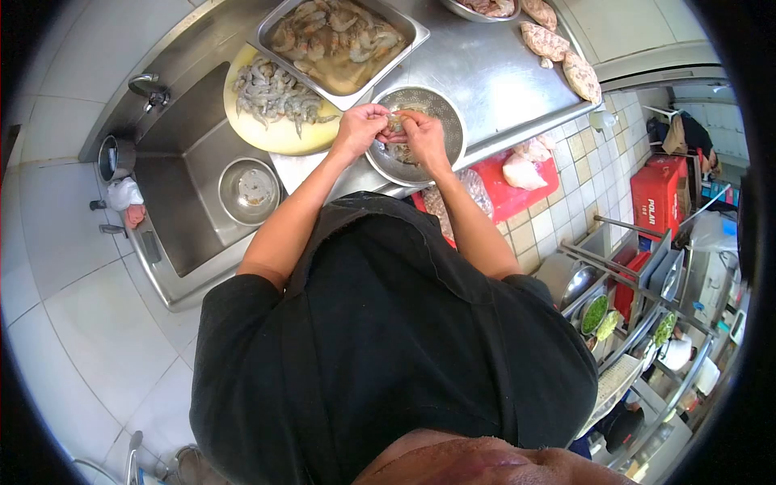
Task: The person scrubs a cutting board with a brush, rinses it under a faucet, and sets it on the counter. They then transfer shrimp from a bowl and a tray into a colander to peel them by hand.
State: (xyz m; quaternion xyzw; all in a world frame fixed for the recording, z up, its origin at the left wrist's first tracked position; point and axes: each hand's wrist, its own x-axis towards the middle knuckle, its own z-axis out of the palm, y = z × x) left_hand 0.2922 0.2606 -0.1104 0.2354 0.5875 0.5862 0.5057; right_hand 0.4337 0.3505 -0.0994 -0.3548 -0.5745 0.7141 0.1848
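Over a perforated metal bowl [453, 121] with some shrimp or shells in it, both hands meet at one small shrimp [395, 123]. My left hand [360, 129] pinches it from the left, and my right hand [423, 139] grips it from the right, fingers closed. Just behind lies a deep steel tray [416, 31] of shrimp in murky liquid. To the left, a pile of grey shrimp [279, 93] rests on a round yellow board [250, 133], which the tray's corner overlaps.
A steel sink [182, 194] with a metal bowl [250, 191] inside and a faucet [149, 90] is at left. Pieces of meat [580, 74] lie at the counter's right end. A red board [546, 179] with pale meat sits below the counter edge, near metal shelving [598, 255].
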